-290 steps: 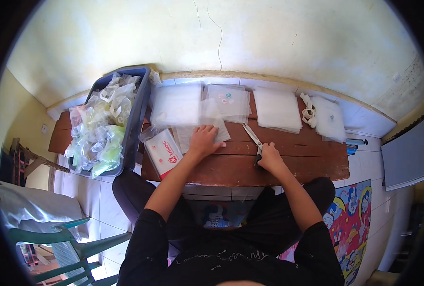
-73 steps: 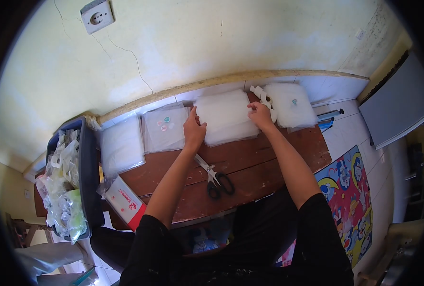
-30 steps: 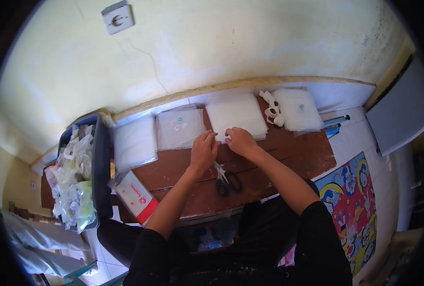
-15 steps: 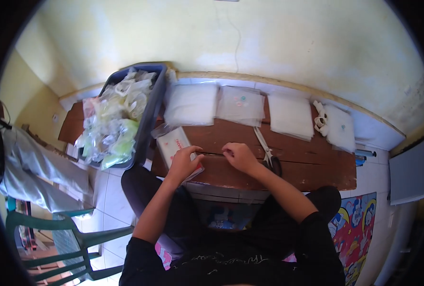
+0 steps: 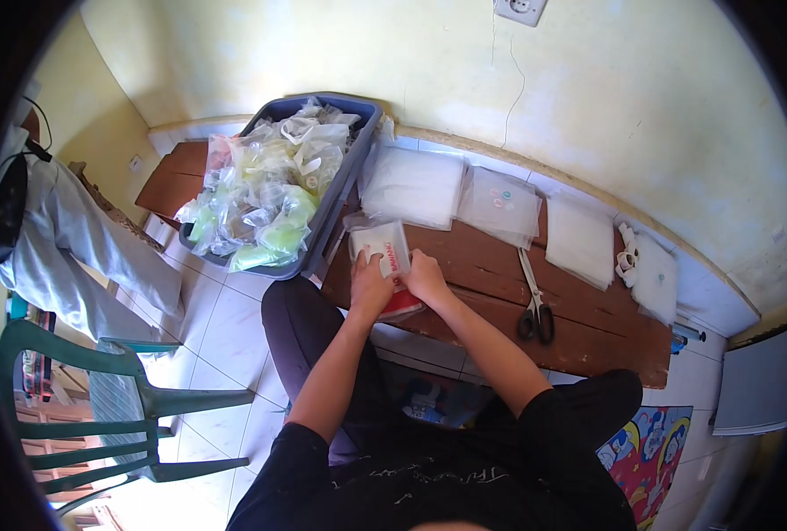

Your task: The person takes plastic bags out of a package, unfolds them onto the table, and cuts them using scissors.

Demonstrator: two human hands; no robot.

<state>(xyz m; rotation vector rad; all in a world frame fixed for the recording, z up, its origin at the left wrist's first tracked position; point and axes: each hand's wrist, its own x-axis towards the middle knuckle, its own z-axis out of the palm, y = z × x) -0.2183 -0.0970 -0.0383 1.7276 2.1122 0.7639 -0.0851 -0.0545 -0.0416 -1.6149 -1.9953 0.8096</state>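
Note:
A flat packet of clear plastic bags (image 5: 379, 237) with red lettering lies at the left part of the brown wooden table (image 5: 491, 311). My left hand (image 5: 371, 285) rests on its lower left side, fingers curled over it. At its right edge, my right hand (image 5: 425, 276) grips with bent fingers, the thumb side partly hidden. Scissors (image 5: 532, 305) with dark handles lie partly spread to the right of my hands. Behind them sit a stack of clear bags (image 5: 413, 184) and another stack with small coloured prints (image 5: 500, 205).
A dark grey tub (image 5: 358, 150) heaped with plastic bags (image 5: 270, 190) stands at the left. Further right are a white stack (image 5: 581, 243), a tied white strip (image 5: 626, 257) and another stack (image 5: 655, 279). A green chair (image 5: 146, 398) and a person's grey trousers (image 5: 84, 239) are at left.
My right hand has moved left to the packet's edge, and my left hand has closed onto the packet. The view has turned left, shifting the scene rightward.

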